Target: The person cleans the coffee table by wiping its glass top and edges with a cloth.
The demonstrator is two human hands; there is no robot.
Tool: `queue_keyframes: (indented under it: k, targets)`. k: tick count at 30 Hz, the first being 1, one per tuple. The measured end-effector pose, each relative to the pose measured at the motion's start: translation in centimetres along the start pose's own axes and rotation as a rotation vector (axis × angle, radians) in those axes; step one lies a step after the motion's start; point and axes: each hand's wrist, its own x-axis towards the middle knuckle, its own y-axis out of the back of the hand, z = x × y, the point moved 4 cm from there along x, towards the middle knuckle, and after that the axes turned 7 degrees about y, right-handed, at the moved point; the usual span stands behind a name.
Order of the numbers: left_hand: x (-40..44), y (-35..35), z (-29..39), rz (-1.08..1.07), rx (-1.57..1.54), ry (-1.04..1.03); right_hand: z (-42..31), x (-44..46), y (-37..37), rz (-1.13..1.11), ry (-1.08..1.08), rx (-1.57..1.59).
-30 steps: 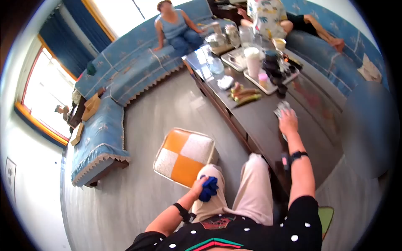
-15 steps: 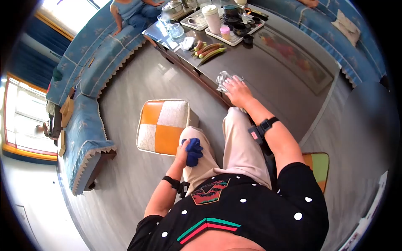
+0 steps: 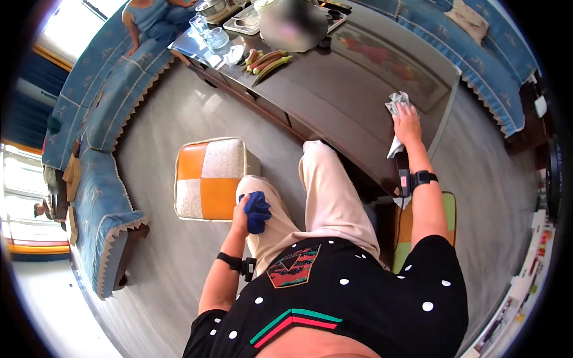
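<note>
My left hand (image 3: 240, 217) rests near my left knee, closed around a bunched dark blue cloth (image 3: 256, 212). At the near right end of the dark table (image 3: 352, 113), my right hand (image 3: 407, 124) presses on a crumpled greyish-white cloth (image 3: 399, 101), fingers stretched over it. A white strip (image 3: 395, 147) shows by the table edge beside my right wrist; whether it belongs to the same cloth I cannot tell. Both wrists wear black straps with small devices.
Several okra-like pods (image 3: 266, 61), a glass jug (image 3: 215, 39) and a tray (image 3: 242, 22) stand at the table's far left. An orange-and-white stool (image 3: 209, 179) is by my left knee. A person (image 3: 156, 21) sits on the blue sofa (image 3: 128, 89). A green-and-orange seat (image 3: 447, 221) is at right.
My right hand has slid right along the table to its near right end, taking the crumpled cloth with it. The view has turned to the right. My left hand still holds the blue cloth.
</note>
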Motion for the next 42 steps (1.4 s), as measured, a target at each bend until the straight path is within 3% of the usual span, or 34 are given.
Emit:
queue_keyframes:
  k: [5,13,19,24,29,35,40,42]
  targets:
    - [-0.2,-1.1,0.2,-0.004,0.015,0.010,-2.3,3.6,-1.0,-0.006,-0.013,-0.070]
    - [-0.3,-1.5,1.2,0.004,0.028,-0.005,-22.3,9.6,-2.4,-0.053,0.322,0.127]
    - [0.3,-0.6,0.6,-0.004,-0.041,-0.002,-31.7,8.4,-2.1,-0.211,0.276,0.210]
    - [-1.4,-1.3,1.2,0.056,0.015,-0.057,-28.9,4.4,-1.5,-0.174,0.268,0.230]
    - [-1.1,-1.2,1.0,-0.008,0.075,-0.036,-21.7,-1.9,1.1,-0.172,0.190,0.182]
    - [-0.7,-1.0,0.6,0.001,0.072,-0.050,-10.8,-8.3,4.4,-0.213,-0.031,0.007]
    - [-0.8,-1.1,0.6,0.022,0.098,-0.108,1.9,-8.2,2.8,-0.153,-0.236,-0.060]
    - [-0.7,-1.3,0.7,0.012,0.085,-0.104,3.6,-7.8,2.3,-0.138,-0.277,-0.052]
